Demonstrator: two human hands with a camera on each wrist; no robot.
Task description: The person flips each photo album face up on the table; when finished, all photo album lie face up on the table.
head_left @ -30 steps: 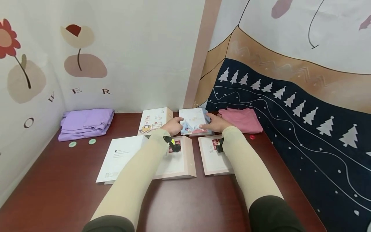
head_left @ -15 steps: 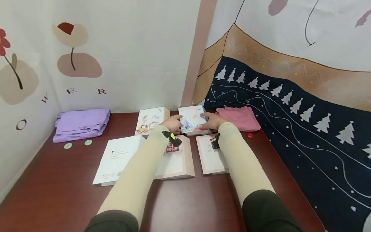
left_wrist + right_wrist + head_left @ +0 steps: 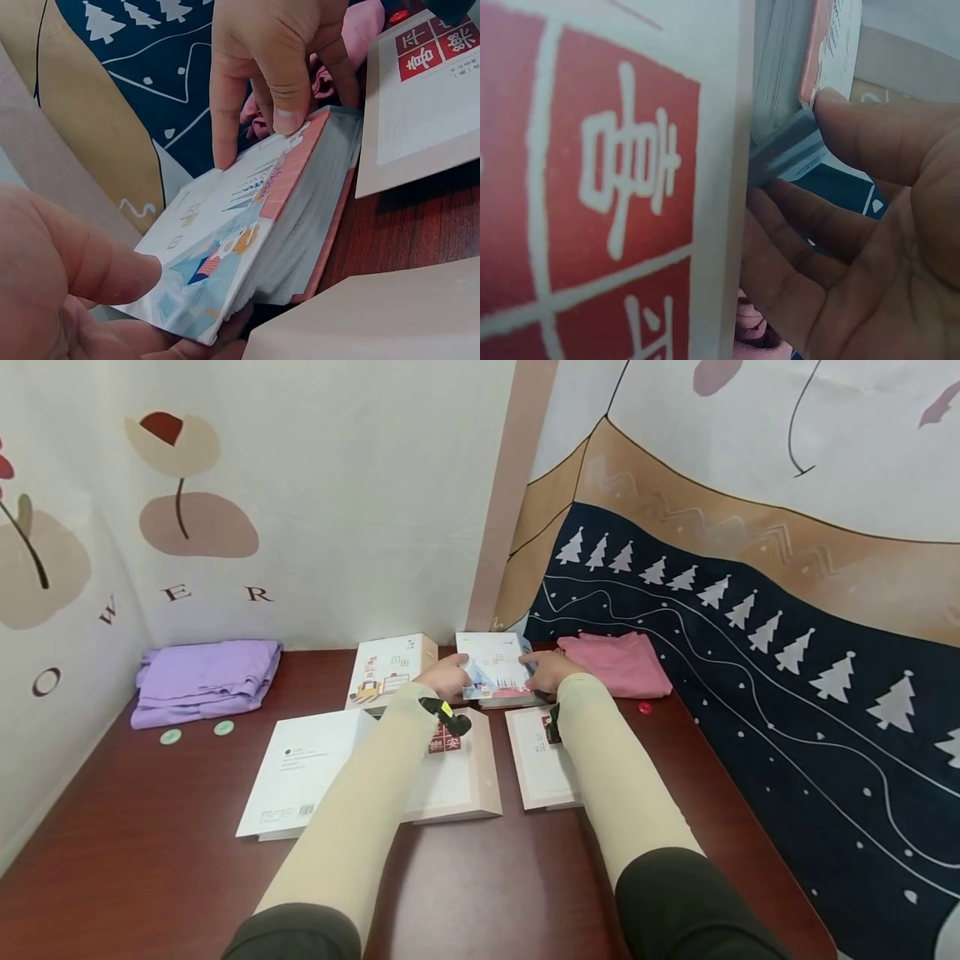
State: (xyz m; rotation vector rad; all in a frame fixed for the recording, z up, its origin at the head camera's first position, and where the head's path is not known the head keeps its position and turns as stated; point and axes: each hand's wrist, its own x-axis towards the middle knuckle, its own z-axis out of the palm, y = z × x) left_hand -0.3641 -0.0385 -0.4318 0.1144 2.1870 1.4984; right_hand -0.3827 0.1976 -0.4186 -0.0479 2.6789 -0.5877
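Book [image 3: 495, 670] between both hands, folded cloth [image 3: 617, 663] right of it, another book [image 3: 390, 672] left.

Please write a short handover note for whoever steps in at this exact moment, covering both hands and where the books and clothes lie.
Left hand: grips the left edge of the illustrated book, thumb on its cover.
Right hand: holds the book's right edge, fingertips at the cover's corner.
The book lies at the back of the table, one side tilted up, between the cream book and the folded pink cloth.
Nearer: a white booklet and two pink-edged books. The purple cloth lies far left.
Done: book gripped on both sides. Left: lifting or placing it.
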